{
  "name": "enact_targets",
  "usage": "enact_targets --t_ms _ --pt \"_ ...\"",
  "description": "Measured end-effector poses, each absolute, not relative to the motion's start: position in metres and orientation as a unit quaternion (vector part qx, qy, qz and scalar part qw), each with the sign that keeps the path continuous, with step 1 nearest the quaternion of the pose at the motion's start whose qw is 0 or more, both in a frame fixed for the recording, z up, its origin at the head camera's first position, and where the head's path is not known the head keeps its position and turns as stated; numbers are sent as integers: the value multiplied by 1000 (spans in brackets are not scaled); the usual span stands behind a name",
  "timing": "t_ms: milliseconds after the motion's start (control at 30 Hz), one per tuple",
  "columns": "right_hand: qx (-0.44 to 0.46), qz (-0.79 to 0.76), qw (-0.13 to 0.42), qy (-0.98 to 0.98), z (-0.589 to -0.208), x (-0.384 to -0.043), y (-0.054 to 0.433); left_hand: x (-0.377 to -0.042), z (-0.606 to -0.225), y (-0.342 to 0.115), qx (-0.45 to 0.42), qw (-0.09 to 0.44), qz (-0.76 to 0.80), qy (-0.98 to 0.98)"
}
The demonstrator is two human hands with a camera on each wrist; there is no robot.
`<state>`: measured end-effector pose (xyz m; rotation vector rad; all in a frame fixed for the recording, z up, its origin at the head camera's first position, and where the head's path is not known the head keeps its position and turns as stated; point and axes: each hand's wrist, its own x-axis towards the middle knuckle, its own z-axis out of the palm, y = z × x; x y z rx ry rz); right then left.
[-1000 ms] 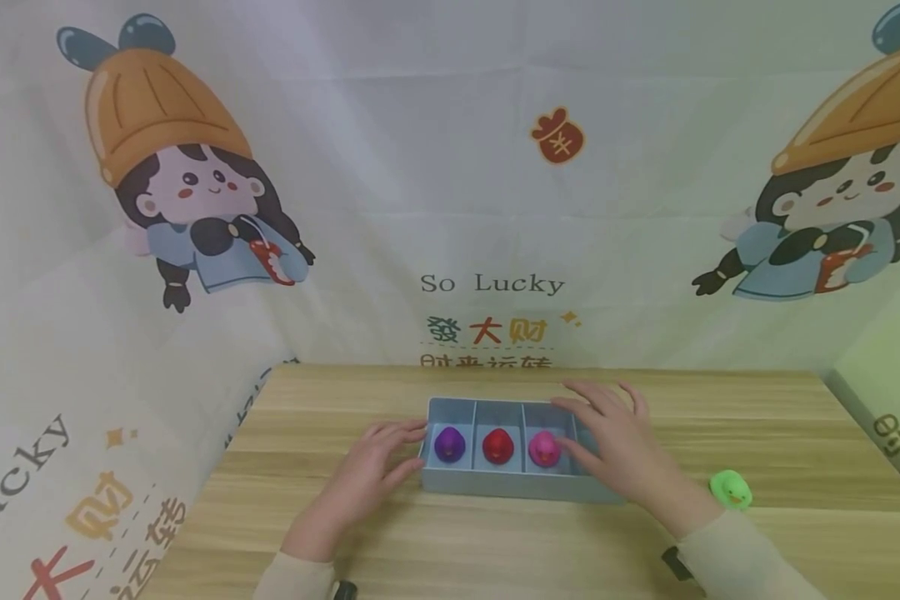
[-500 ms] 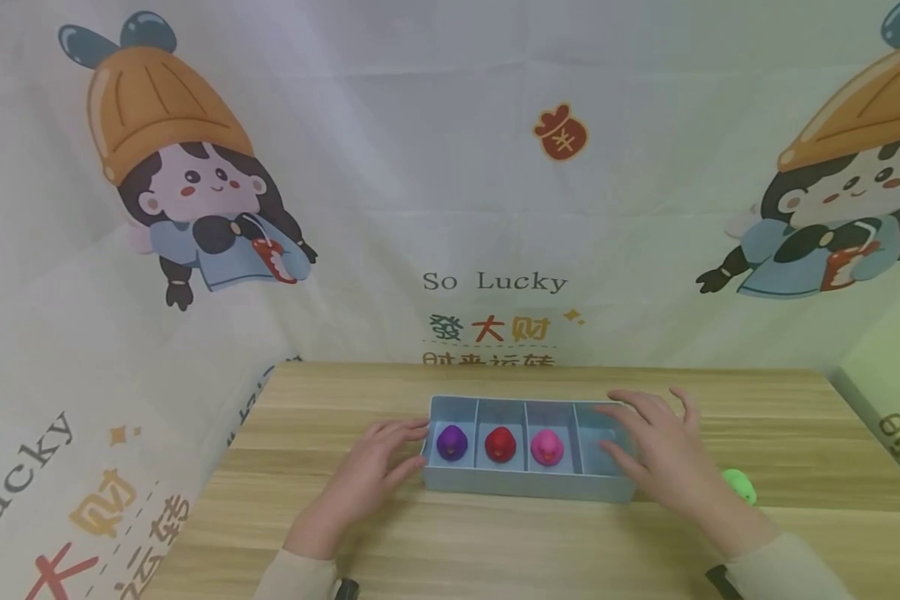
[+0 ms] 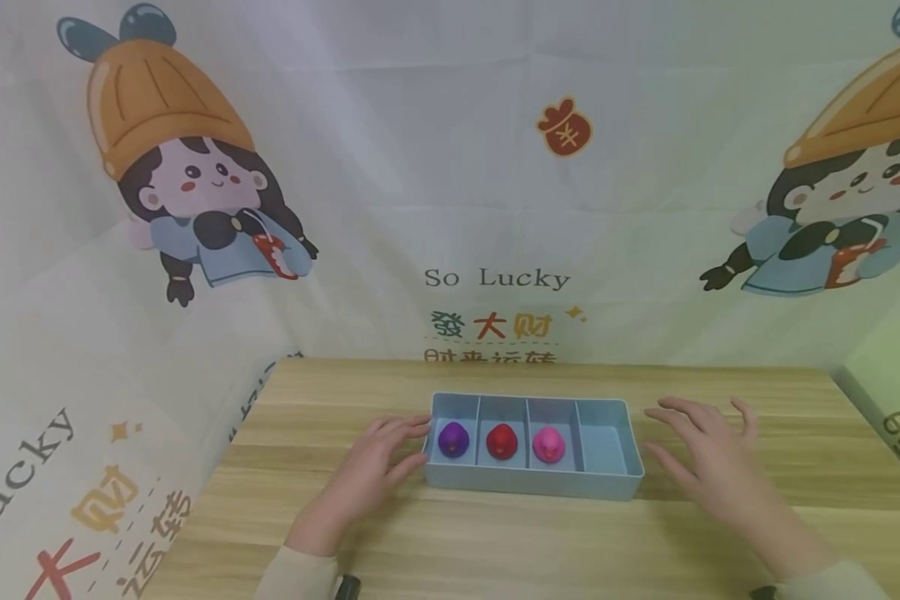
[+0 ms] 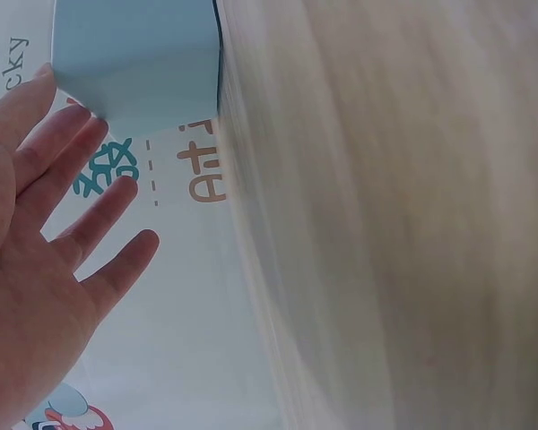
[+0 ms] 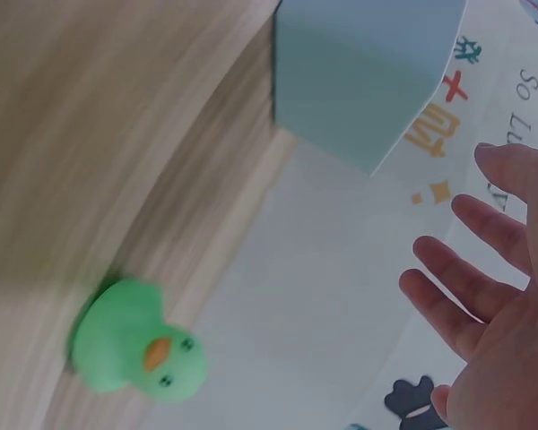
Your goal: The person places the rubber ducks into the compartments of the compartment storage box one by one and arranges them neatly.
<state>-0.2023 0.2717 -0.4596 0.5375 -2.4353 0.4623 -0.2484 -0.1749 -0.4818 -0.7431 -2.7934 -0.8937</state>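
Note:
A light blue divided box [image 3: 532, 482] stands on the table. From the left, its compartments hold a purple rubber duck [image 3: 453, 440], a red rubber duck [image 3: 502, 442] and a pink rubber duck [image 3: 549, 445]; the rightmost compartment is bare. My left hand [image 3: 363, 475] has its fingertips at the box's left end, fingers extended. To the right of the box, my right hand [image 3: 712, 457] is spread with nothing in it, a small gap from the end wall. A green rubber duck [image 5: 139, 345] sits on the table in the right wrist view; the right arm hides it in the head view.
The wood-grain table [image 3: 495, 546] reaches back to a printed cloth backdrop [image 3: 360, 167]. More of the same cloth [image 3: 52, 358] hangs along the left side.
My right hand has moved to the right, from over the box's right part to beyond its end. The green duck has gone out of sight behind the arm. My left hand stays put.

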Motion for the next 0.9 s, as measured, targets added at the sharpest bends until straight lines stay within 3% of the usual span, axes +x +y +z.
enact_targets --t_ms 900 --pt "106 149 247 -952 -489 -159 353 -248 -481 -172 -246 52 -303 -919"
